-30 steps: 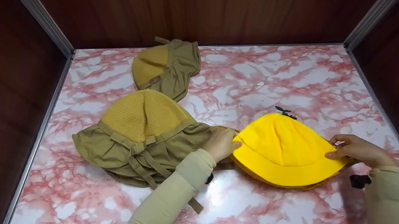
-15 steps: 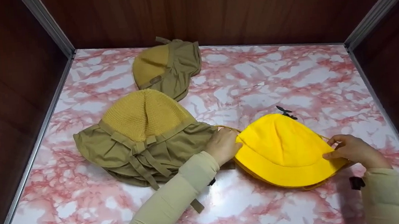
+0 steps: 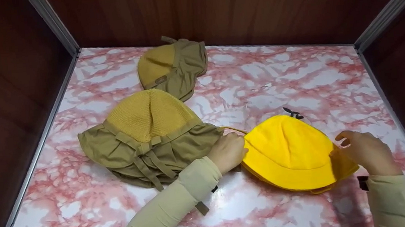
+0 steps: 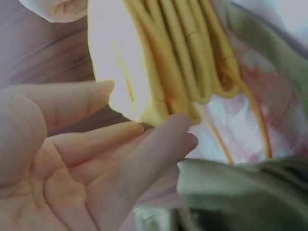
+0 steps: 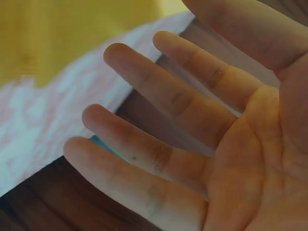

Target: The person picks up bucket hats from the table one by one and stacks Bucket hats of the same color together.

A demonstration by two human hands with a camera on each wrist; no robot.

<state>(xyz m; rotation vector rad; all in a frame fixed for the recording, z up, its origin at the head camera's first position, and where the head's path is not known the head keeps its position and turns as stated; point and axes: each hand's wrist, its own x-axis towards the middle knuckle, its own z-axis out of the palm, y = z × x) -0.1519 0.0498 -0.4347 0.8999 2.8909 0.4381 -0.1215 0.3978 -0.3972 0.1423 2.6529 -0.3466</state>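
Observation:
A yellow bucket hat (image 3: 289,149) with a dark sprout-shaped ornament (image 3: 293,113) lies at right centre in the head view. Several layered yellow edges (image 4: 192,48) and an orange cord (image 4: 252,108) show in the left wrist view. My left hand (image 3: 229,152) is at the hat's left corner, thumb and fingertips near or touching the brim, fingers fairly straight. At the right corner, my right hand (image 3: 370,150) hovers apart from the brim, fingers extended and spread in the right wrist view. Left of my left hand lies a khaki sun hat (image 3: 150,122) with a woven mustard crown.
Another khaki and mustard hat (image 3: 173,69) lies farther back, near the rear wall. The pink marbled tabletop (image 3: 266,216) is bounded by dark wood panels (image 3: 214,7) with metal edging. A khaki strap end (image 3: 202,208) lies below the left forearm.
My right hand has let go of the yellow hat's right corner and lifted slightly off it. My left hand has stayed at the left corner, its thumb no longer lapping over the brim.

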